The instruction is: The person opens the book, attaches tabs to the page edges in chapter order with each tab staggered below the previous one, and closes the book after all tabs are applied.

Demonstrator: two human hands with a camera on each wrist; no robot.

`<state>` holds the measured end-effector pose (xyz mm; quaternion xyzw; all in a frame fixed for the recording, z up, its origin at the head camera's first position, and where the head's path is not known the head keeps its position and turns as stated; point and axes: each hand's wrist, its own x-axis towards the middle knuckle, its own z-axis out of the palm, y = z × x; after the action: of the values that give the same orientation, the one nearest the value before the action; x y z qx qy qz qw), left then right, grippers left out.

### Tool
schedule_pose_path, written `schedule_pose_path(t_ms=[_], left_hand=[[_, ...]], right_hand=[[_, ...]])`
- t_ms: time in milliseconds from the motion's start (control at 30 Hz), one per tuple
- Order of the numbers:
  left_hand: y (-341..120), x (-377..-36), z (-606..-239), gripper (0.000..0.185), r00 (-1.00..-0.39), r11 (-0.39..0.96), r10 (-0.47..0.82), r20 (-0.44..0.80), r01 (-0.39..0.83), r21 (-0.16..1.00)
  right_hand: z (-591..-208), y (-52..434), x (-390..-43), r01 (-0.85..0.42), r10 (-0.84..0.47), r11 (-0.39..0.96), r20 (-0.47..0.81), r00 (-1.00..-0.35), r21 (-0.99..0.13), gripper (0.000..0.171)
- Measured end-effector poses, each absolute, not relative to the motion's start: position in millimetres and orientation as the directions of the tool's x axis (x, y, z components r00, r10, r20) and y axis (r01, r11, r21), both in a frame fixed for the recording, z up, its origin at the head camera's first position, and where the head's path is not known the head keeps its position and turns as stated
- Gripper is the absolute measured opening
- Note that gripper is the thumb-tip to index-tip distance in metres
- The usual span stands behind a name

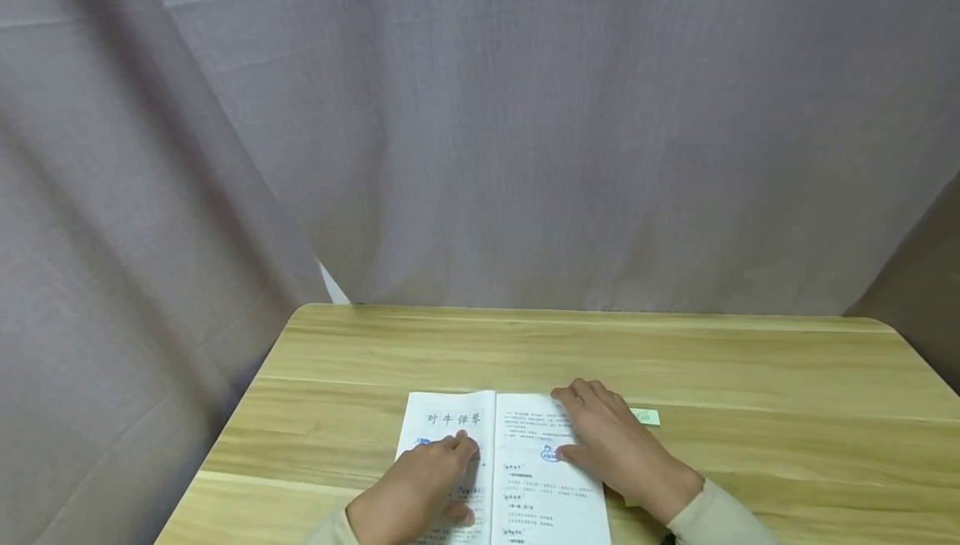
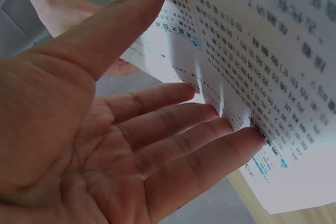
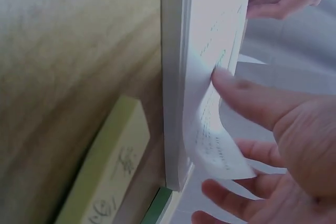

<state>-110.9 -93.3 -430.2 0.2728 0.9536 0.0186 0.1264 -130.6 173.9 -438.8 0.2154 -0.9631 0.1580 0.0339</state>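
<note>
An open book with printed Chinese text lies on the wooden table in front of me. Over the left page is my left hand, its thumb and fairly straight fingertips touching the paper. My right hand is at the upper right corner of the right page. In the right wrist view, the thumb presses the printed side of a page while the fingers sit behind its lifted, curling corner. The page bends between them, away from the stack beneath.
A light green pad with handwriting lies just right of the book. Part of a dark green object shows near the book's end in the right wrist view. Beyond the wooden table hangs a grey curtain.
</note>
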Motion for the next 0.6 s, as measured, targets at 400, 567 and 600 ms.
schedule_pose_path(t_ms=[400,567,600], left_hand=[[-93.1,-111.4,-430.5,0.084,-0.816,0.849,0.527,-0.237,0.516,0.111],[-93.3,-111.9,-429.2,0.084,-0.815,0.848,0.530,-0.232,0.516,0.123],[-93.5,-111.7,-429.4,0.084,-0.816,0.847,0.532,-0.228,0.517,0.126]], right_hand=[[-426.1,175.3,-126.4,-0.259,-0.225,0.620,0.149,-0.963,-0.741,0.077],[-421.9,173.8,-120.8,-0.128,-0.174,0.401,0.062,-0.983,-0.907,0.073],[-421.0,172.8,-118.8,-0.083,-0.170,0.353,0.024,-0.985,-0.932,0.073]])
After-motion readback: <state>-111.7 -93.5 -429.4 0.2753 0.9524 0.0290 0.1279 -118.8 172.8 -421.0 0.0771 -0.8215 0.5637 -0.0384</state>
